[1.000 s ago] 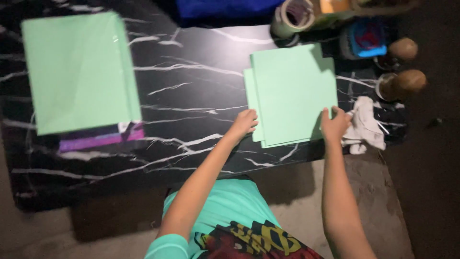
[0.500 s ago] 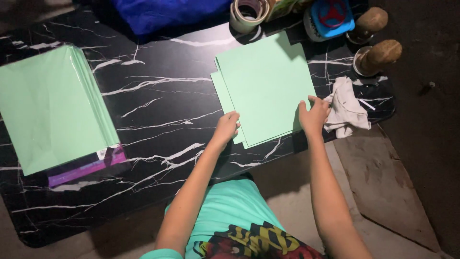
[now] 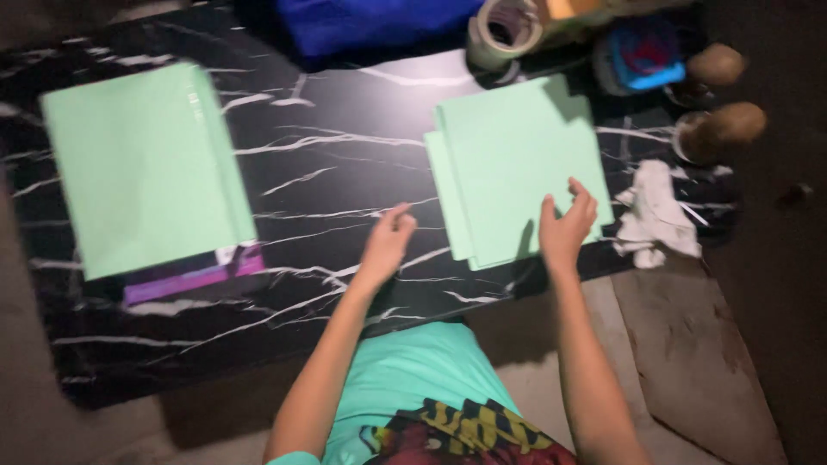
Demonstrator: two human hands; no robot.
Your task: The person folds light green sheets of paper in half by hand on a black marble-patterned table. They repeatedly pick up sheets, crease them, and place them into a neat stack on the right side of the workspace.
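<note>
Black marble-patterned table (image 3: 345,129) with white veining fills most of the head view, standing on a dim, brownish floor.

Head view, findings:

Small stack of light green paper sheets (image 3: 517,164) lies on the right half of the table, slightly fanned, its lower edge near the table's front edge.

Right hand (image 3: 566,226) rests on the lower right part of this stack. Fingers are curled and slightly apart, tips on the top sheet; whether it pinches a sheet or only presses on it cannot be told.

Left hand (image 3: 387,244) is over the bare table, just left of the stack and apart from it. It holds nothing; fingers are loosely bent and close together. Motion blur prevents finer detail.

Large ream of green paper (image 3: 142,168) sits on the left of the table, well apart from both hands. It lies on a purple wrapper (image 3: 194,277), which shows under its lower edge.

Roll of tape (image 3: 506,30) stands at the far edge, beyond the small stack. Blue cloth (image 3: 370,21) lies to its left. Blue container (image 3: 642,56) sits at the far right corner, with two brown rounded objects (image 3: 719,90) beside it; their kind cannot be determined.

Crumpled white rag (image 3: 659,211) lies near the right edge, just beside the right hand.

Person wears a teal shirt (image 3: 413,379) with a printed design.
</note>
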